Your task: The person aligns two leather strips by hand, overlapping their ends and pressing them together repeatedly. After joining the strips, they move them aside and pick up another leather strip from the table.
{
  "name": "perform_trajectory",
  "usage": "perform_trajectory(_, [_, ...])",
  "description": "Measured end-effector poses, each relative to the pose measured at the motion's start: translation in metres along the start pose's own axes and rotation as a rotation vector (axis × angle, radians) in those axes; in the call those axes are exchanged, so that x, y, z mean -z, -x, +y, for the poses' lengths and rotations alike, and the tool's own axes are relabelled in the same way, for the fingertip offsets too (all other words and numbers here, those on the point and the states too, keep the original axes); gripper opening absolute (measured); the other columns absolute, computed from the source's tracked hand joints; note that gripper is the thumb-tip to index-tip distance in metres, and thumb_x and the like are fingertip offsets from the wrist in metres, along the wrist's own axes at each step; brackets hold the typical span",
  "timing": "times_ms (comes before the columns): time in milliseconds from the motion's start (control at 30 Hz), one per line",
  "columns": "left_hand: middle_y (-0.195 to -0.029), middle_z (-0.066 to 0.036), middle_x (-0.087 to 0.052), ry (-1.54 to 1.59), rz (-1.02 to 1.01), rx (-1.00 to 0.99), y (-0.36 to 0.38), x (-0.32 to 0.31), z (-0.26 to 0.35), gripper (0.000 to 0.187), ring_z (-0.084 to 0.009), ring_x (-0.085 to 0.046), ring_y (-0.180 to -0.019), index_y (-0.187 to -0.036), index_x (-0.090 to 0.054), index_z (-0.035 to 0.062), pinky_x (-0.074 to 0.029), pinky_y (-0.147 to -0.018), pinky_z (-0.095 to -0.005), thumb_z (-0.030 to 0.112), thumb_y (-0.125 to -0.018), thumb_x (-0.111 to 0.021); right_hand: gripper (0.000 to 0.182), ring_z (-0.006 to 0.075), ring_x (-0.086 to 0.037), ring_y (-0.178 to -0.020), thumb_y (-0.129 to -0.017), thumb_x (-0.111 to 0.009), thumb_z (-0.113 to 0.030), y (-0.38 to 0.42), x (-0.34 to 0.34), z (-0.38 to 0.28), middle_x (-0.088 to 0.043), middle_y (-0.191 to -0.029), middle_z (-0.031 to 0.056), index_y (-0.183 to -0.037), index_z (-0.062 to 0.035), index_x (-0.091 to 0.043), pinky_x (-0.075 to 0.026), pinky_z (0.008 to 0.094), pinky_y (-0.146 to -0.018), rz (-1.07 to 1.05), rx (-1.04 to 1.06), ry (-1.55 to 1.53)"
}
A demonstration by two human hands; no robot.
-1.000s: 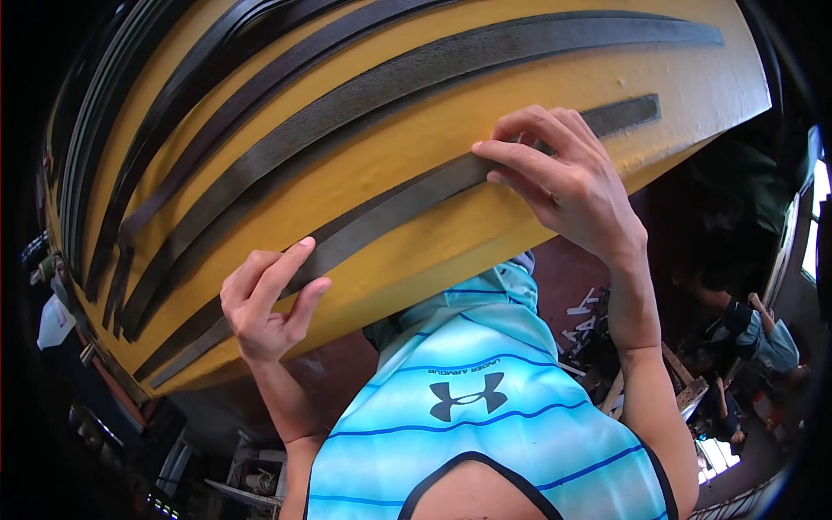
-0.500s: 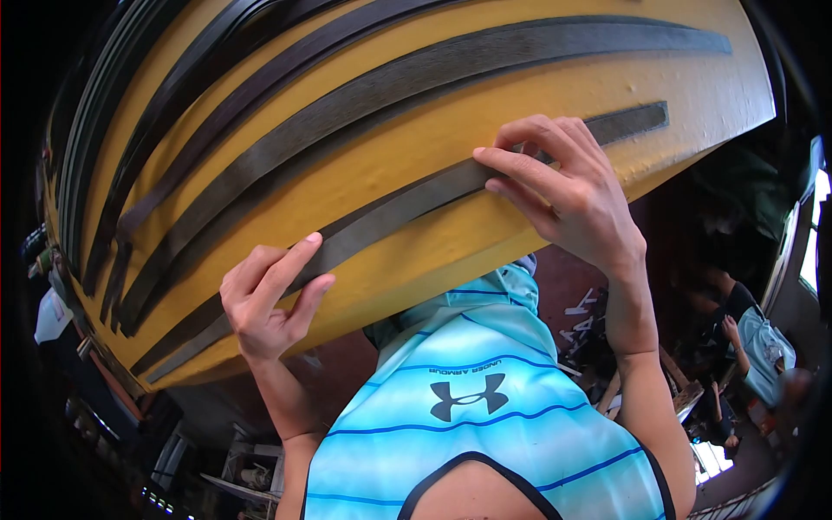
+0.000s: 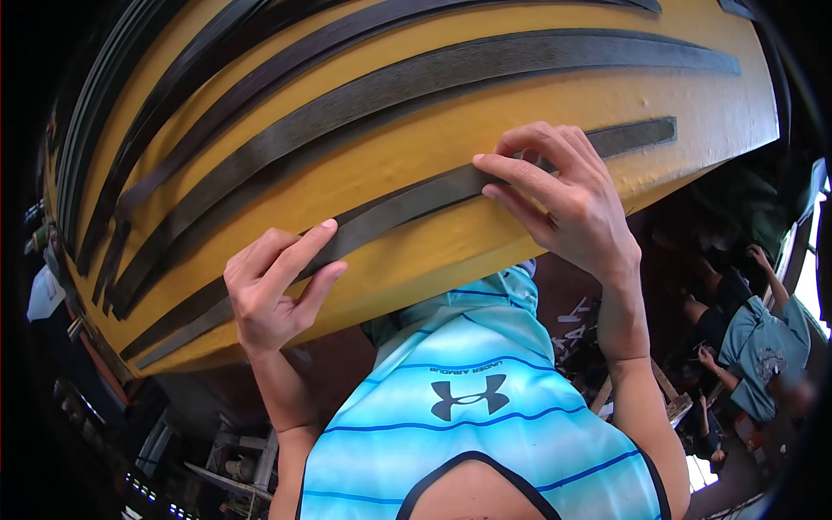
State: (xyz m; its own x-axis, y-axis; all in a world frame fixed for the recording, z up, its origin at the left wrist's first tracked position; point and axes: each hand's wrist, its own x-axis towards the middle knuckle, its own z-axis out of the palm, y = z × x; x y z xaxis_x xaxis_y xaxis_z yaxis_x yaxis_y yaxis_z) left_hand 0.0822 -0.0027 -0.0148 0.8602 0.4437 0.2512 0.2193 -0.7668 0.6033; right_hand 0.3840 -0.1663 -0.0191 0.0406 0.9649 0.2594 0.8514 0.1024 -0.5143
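Note:
A long, flat, dark strip point(image 3: 403, 208) with a leather-like look runs across the yellow tabletop point(image 3: 416, 143) near its front edge. My left hand point(image 3: 277, 286) pinches it left of the middle, index fingertip above and thumb below. Farther right, my right hand point(image 3: 563, 186) has thumb and index finger closed on the same strip, the other fingers curled. Between the hands the strip bows slightly and a second dark edge shows just behind it. Its right end point(image 3: 646, 134) lies flat on the yellow surface. Behind it rests a wider dark strip point(image 3: 381, 82).
Several more dark strips point(image 3: 260, 108) lie side by side toward the back left of the table. At the lower right, a person in a grey-green shirt point(image 3: 763, 351) sits low near other people. Pale scraps point(image 3: 568, 325) litter the floor below the table.
My left hand has shifted slightly to the right along the strip. My right hand keeps its pinch almost in place. The view has tilted a little, and the person at the right has raised an arm.

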Motion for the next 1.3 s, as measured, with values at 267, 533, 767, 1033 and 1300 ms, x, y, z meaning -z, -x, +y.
perform_trajectory(267, [-0.075, -0.009, -0.061, -0.020, -0.008, 0.000, -0.002, 0.001, 0.001, 0.047, -0.0224, -0.056, -0.060, -0.116, -0.080, 0.0011, -0.043, -0.056, -0.0318, 0.009, -0.071, -0.092, 0.027, 0.0247, -0.061, -0.092, -0.085, -0.082, -0.011, -0.005, -0.001, -0.004, -0.065, -0.106, 0.0041, -0.111, -0.0093, -0.075, -0.050, 0.0384, -0.083, -0.021, -0.003, 0.015])
perform_trajectory(533, [-0.072, -0.005, -0.058, -0.006, 0.040, 0.021, -0.004, -0.004, 0.000, 0.045, -0.0205, -0.054, -0.057, -0.115, -0.082, 0.0081, -0.041, -0.052, -0.0321, 0.010, -0.071, -0.092, 0.037, 0.0222, -0.062, -0.088, -0.082, -0.087, -0.010, -0.010, -0.012, -0.015, -0.068, -0.108, 0.0040, -0.118, -0.0137, -0.079, -0.054, 0.0370, -0.079, -0.031, 0.005, -0.026])
perform_trajectory(767, [-0.073, -0.007, -0.057, 0.008, 0.005, 0.029, -0.003, -0.005, 0.000, 0.047, -0.0216, -0.053, -0.059, -0.115, -0.082, 0.0062, -0.041, -0.054, -0.0323, 0.008, -0.070, -0.091, 0.032, 0.0269, -0.063, -0.095, -0.085, -0.082, -0.012, -0.011, -0.021, -0.021, -0.065, -0.108, 0.0055, -0.116, -0.0094, -0.075, -0.053, 0.0398, -0.085, -0.018, 0.022, -0.036])
perform_trajectory(1033, [-0.074, -0.004, -0.059, -0.017, 0.018, 0.058, -0.004, -0.006, 0.002, 0.043, -0.0203, -0.057, -0.058, -0.113, -0.081, 0.0102, -0.044, -0.052, -0.0338, 0.009, -0.071, -0.092, 0.029, 0.0272, -0.064, -0.094, -0.086, -0.081, -0.012, -0.018, -0.029, -0.032, -0.065, -0.107, 0.0063, -0.114, -0.0077, -0.075, -0.054, 0.0406, -0.084, -0.024, 0.024, -0.056])
perform_trajectory(1300, [-0.076, -0.004, -0.060, -0.051, 0.006, 0.086, -0.005, -0.008, 0.003, 0.036, -0.0224, -0.059, -0.060, -0.109, -0.080, 0.0099, -0.047, -0.054, -0.0345, 0.012, -0.074, -0.090, 0.029, 0.0276, -0.064, -0.094, -0.086, -0.080, -0.012, -0.018, -0.036, -0.037, -0.064, -0.107, 0.0065, -0.115, -0.0079, -0.075, -0.054, 0.0407, -0.083, -0.020, 0.025, -0.078])
